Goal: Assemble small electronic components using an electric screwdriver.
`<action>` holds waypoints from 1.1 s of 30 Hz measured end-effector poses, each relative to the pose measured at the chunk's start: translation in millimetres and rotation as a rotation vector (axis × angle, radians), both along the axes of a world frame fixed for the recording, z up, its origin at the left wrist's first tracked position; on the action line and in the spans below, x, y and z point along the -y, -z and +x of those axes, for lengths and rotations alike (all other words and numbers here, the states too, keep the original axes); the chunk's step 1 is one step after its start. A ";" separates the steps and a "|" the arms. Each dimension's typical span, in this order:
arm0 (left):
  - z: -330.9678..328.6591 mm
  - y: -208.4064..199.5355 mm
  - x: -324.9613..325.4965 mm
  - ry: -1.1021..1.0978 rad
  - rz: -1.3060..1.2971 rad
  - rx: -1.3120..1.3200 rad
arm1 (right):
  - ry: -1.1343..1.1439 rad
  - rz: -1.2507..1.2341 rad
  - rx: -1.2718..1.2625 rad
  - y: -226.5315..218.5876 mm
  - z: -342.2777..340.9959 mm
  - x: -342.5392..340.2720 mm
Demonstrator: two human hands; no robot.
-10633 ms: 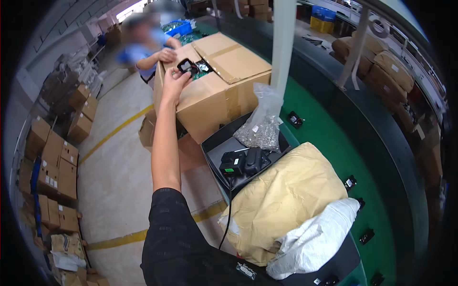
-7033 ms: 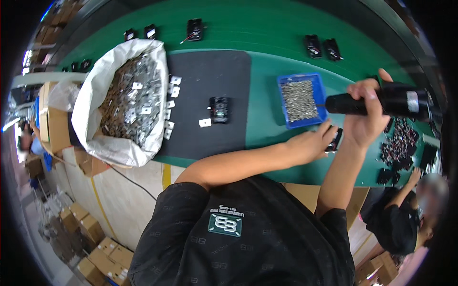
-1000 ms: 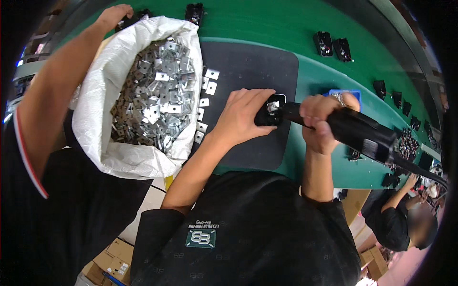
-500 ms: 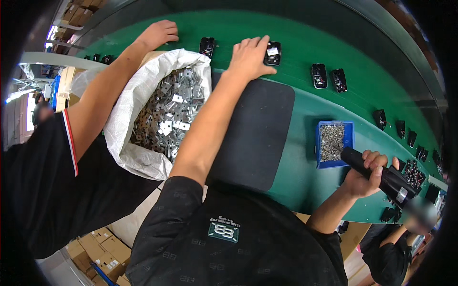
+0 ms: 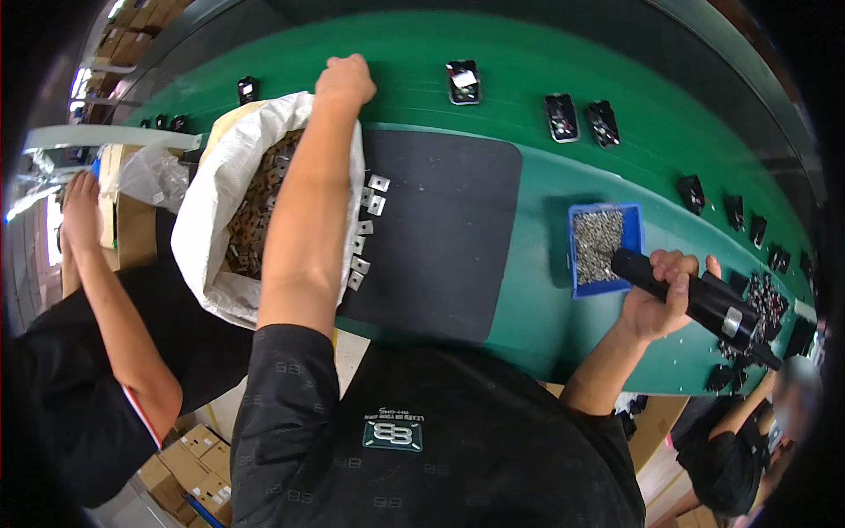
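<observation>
My left hand (image 5: 346,81) is closed, fingers curled under, over the green belt (image 5: 400,66) beyond a white woven sack. Whatever those fingers hold, if anything, is hidden. The sack (image 5: 204,224) contains many small metal plates, and my forearm crosses its mouth. Several square plates with holes (image 5: 377,204) lie along the left edge of a dark mat (image 5: 449,238). My right hand (image 5: 662,295) grips a black electric screwdriver (image 5: 722,310), its thin end pointing down to the right. Its back end reaches the edge of a blue bin (image 5: 607,289) of small silver metal parts.
Black rectangular devices (image 5: 463,82) sit spaced along the belt. Small dark parts (image 5: 766,304) are heaped at the far right. A co-worker's arm (image 5: 110,299) is at the left; another person (image 5: 726,475) is at lower right. Cardboard boxes (image 5: 198,475) stand below left.
My left hand has moved left, away from a black device, and its fingers have curled. The square plates have come into view. The left co-worker's arm has drawn back from the belt.
</observation>
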State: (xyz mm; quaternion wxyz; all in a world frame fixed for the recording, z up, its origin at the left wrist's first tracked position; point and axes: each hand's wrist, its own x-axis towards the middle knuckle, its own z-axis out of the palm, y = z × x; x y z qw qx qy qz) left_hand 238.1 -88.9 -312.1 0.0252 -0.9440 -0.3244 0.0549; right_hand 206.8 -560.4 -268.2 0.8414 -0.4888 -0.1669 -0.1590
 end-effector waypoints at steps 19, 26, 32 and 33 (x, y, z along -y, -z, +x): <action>-163.1 -48.7 213.5 0.212 -0.631 0.318 | 0.023 -0.046 0.029 10.9 9.6 -22.3; -185.6 -23.6 172.5 0.333 -0.141 0.383 | 0.040 -0.002 0.053 4.9 14.7 -5.2; -203.2 -9.7 185.9 0.463 -0.168 0.290 | 0.008 0.090 0.039 -12.2 2.8 8.4; -202.7 -9.9 185.3 0.462 -0.214 0.333 | 0.004 0.086 0.051 -13.6 1.1 10.9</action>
